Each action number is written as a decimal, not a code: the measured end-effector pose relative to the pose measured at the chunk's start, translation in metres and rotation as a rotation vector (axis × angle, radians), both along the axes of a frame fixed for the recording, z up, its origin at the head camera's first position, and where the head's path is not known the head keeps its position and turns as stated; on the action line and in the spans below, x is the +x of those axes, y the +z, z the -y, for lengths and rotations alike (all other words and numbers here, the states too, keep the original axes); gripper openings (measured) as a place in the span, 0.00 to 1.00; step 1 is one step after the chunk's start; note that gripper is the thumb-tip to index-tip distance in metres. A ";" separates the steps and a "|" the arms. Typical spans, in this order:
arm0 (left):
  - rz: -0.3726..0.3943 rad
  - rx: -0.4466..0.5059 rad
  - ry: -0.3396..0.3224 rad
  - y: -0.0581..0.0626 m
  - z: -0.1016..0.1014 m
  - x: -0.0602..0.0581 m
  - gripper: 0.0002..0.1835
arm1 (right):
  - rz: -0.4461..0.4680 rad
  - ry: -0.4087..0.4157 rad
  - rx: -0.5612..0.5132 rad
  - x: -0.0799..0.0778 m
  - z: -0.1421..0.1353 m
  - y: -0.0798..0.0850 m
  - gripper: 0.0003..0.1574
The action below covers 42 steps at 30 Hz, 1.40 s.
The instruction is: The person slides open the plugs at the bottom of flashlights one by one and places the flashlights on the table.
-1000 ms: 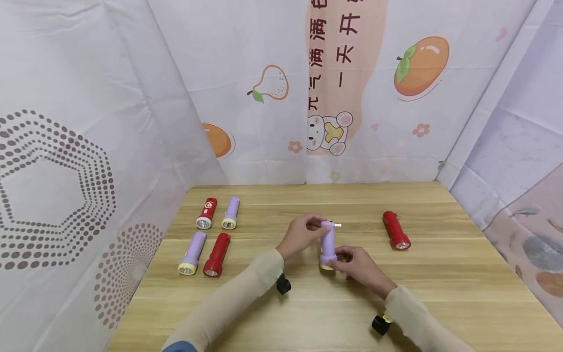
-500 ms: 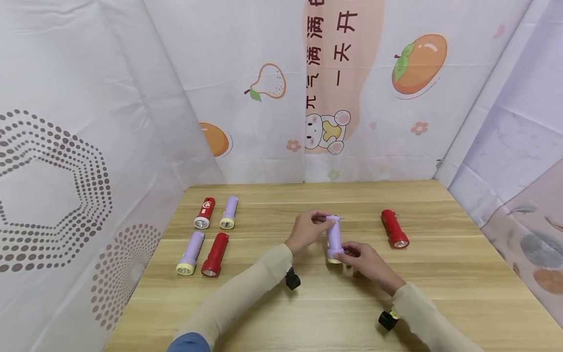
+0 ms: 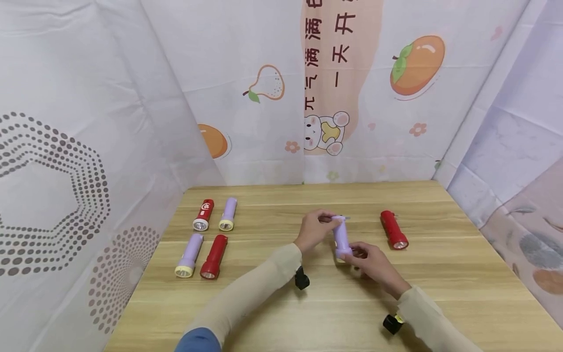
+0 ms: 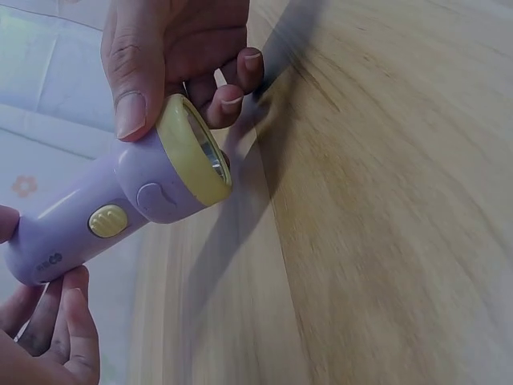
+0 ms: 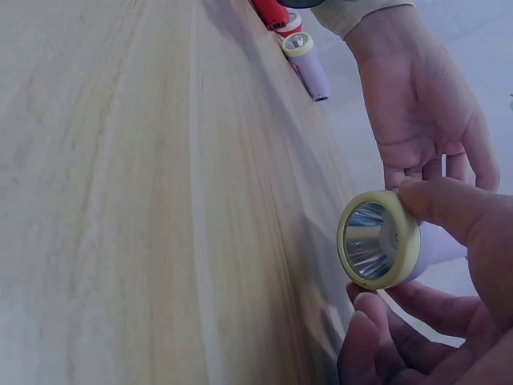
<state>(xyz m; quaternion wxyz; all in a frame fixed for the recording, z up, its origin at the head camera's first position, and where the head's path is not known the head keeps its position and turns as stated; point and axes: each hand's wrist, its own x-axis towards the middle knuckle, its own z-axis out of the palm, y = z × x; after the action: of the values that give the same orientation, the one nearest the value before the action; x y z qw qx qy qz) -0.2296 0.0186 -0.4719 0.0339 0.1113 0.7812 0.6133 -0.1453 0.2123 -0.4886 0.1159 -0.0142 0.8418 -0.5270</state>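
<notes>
A purple flashlight with a pale yellow head ring is between both hands at mid-table. My left hand pinches its tail end, where a thin piece sticks out to the right. My right hand grips the head, thumb on the rim. In the left wrist view, the flashlight shows a yellow ribbed slide switch on its side and appears held just off the wooden surface. The reflector faces the camera in the right wrist view, unlit as far as I can see.
On the left of the wooden table lie two red flashlights and two purple flashlights. One more red flashlight lies at the right. Printed cloth closes off the back and sides.
Both hands have shifted right together with the purple flashlight, which now leans a little more, its head toward the right. The flashlights lying on the table stay where they were.
</notes>
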 end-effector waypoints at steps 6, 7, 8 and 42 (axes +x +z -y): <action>0.021 0.014 -0.008 0.000 -0.009 -0.005 0.14 | -0.048 -0.028 0.041 -0.002 -0.007 0.003 0.35; 0.023 0.017 -0.012 -0.001 -0.011 -0.006 0.14 | -0.055 -0.034 0.046 -0.002 -0.008 0.003 0.34; 0.025 0.019 -0.015 -0.001 -0.012 -0.007 0.14 | -0.062 -0.038 0.052 -0.002 -0.009 0.003 0.34; 0.223 0.069 -0.002 -0.014 -0.061 -0.033 0.12 | -0.017 -0.219 0.099 -0.010 -0.027 -0.001 0.39</action>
<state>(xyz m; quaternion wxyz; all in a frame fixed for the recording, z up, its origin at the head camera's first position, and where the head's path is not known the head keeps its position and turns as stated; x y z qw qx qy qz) -0.2626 0.0801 -0.4864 0.1175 0.0441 0.7508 0.6486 -0.1558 0.2396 -0.4899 0.0510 0.0792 0.8643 -0.4940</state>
